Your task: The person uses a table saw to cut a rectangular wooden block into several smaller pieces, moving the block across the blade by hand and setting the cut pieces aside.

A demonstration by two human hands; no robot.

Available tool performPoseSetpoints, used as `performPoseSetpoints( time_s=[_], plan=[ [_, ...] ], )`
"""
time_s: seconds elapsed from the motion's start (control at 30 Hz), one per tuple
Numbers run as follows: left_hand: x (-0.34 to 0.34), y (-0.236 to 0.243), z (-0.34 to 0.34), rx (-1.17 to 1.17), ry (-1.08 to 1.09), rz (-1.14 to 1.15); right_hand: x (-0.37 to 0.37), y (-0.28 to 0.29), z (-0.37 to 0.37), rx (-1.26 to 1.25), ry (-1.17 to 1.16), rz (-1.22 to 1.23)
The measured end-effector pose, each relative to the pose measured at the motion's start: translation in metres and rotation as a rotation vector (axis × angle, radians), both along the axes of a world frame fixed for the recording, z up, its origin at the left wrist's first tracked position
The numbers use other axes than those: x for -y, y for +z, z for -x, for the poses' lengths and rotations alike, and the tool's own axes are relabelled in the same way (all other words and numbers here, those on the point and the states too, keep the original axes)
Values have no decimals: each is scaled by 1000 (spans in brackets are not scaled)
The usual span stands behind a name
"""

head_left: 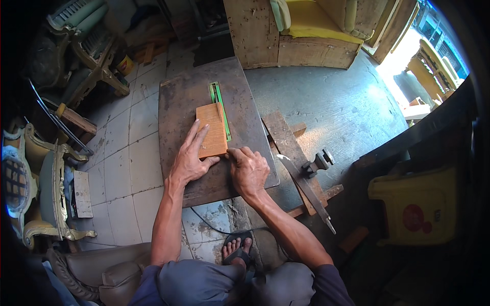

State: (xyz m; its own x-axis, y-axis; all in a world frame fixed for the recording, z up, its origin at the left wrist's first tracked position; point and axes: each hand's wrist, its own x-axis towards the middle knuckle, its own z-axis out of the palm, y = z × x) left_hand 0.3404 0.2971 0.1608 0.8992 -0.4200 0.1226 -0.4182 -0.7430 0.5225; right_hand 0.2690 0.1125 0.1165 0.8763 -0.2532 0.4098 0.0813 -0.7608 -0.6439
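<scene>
An orange-brown wooden board [212,127] lies on a dark worn tabletop [178,97], beside a long narrow green-framed slot [227,132]. My left hand [191,158] holds the board at its left and near edge, fingers on top and thumb low along the near side. My right hand [249,168] is closed at the board's near right corner, index finger and thumb against it; whether anything small is inside the fist is hidden. A black cord [209,222] hangs below the table's near edge.
Right of the table are wooden planks [275,127], a long metal bar [301,186], a black clamp-like tool [319,163] and a yellow plastic stool [403,204]. Carved chairs [61,204] crowd the left. A yellow-cushioned seat [319,23] stands behind, near a bright doorway.
</scene>
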Motion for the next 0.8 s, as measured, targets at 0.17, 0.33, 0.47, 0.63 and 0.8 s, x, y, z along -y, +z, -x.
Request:
performPoseSetpoints(
  time_s=[0.17, 0.33, 0.47, 0.63, 0.8],
  plan=[
    [0, -1, -1, 2, 3, -4, -1, 0, -1, -3, -6, 8],
    [0, -1, -2, 0, -3, 5, -1, 1, -1, -4, -16, 15],
    [-1, -1, -1, 7, -4, 7, -2, 0, -2, -5, -15, 12],
    [0, -1, -2, 15, -3, 0, -1, -1, -3, -13, -20, 14],
    [-1, -4, -5, 35, -9, 10, -3, -2, -6, -25, -32, 13]
  ],
)
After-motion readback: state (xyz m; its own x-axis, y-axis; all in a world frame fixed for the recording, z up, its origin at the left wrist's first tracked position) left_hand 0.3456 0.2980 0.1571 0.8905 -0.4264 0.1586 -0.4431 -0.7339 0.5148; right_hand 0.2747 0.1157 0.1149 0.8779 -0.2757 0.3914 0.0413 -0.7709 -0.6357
